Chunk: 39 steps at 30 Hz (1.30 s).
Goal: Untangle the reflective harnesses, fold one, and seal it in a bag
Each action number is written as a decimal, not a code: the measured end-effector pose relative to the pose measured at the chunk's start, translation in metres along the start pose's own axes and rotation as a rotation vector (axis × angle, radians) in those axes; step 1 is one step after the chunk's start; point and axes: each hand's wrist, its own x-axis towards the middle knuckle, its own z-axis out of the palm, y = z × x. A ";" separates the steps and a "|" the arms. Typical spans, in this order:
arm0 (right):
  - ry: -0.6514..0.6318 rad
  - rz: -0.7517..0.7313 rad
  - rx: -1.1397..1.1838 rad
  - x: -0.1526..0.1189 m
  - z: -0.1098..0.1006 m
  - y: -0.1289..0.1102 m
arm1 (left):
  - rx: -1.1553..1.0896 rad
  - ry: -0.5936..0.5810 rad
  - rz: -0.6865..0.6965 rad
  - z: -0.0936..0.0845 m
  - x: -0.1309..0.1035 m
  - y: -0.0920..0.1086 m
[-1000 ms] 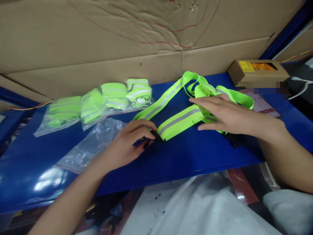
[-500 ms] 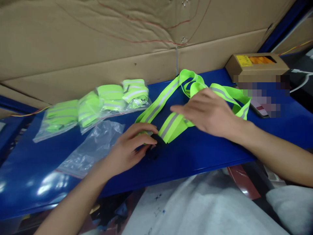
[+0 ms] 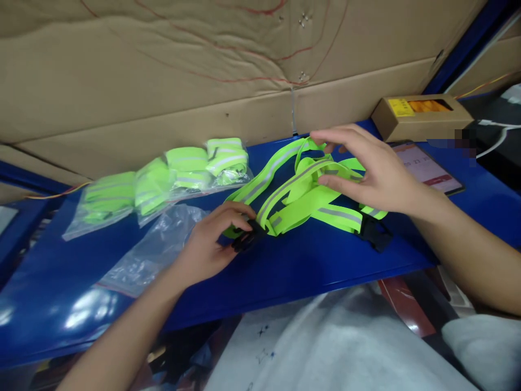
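Observation:
A neon-yellow reflective strap [image 3: 317, 203] with a grey stripe lies loosely looped on the blue table. My left hand [image 3: 211, 239] is closed on a black plastic buckle [image 3: 248, 236] at the strap's left end. Over the right part of the loops, my right hand [image 3: 366, 165] is open, its thumb and fingers spread apart. The fingertips are close to the upper loops; whether they touch the webbing I cannot tell. A second black buckle [image 3: 375, 232] hangs on the strap's right end, below my right hand.
Several bagged yellow straps [image 3: 109, 198] lie in a row at the back left. A clear plastic bag [image 3: 152, 247] is flat by my left wrist. At the right are a phone [image 3: 427, 165] and a cardboard box [image 3: 423, 122]. Cardboard panels [image 3: 183, 70] stand behind the table [image 3: 309, 271].
My right hand has moved up and right, and its fingers have spread. The strap's loops have shifted and the right-hand buckle now shows. My left hand stays at the left end.

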 end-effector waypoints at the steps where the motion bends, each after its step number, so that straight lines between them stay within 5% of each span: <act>1: 0.044 -0.003 -0.024 -0.002 0.001 -0.003 | -0.008 0.035 -0.008 0.001 0.000 -0.001; 5: 0.273 -0.184 -0.105 -0.014 0.014 -0.013 | -0.036 0.236 -0.089 0.003 -0.001 -0.001; 9: 0.133 -0.469 -0.207 -0.017 0.034 -0.020 | -0.058 0.401 -0.182 0.002 0.000 0.005; 11: 0.066 -0.461 -0.357 -0.016 0.041 -0.022 | -0.067 0.449 -0.216 0.002 0.001 0.009; 15: 0.165 -0.474 -0.523 -0.018 0.049 -0.030 | -0.059 0.490 -0.223 0.001 0.002 0.014; 21: 0.032 -0.318 -0.617 -0.017 0.045 -0.032 | -0.064 0.420 -0.123 0.000 -0.001 0.016; 29: 0.181 0.208 -0.741 -0.004 -0.017 0.044 | -0.029 0.390 -0.018 -0.009 -0.004 0.009; 35: 0.150 0.287 -0.726 -0.001 -0.021 0.063 | 0.052 0.281 0.103 -0.006 0.000 0.008; 39: 0.056 0.258 -0.703 0.002 -0.015 0.074 | 0.196 0.109 0.237 0.003 0.002 0.008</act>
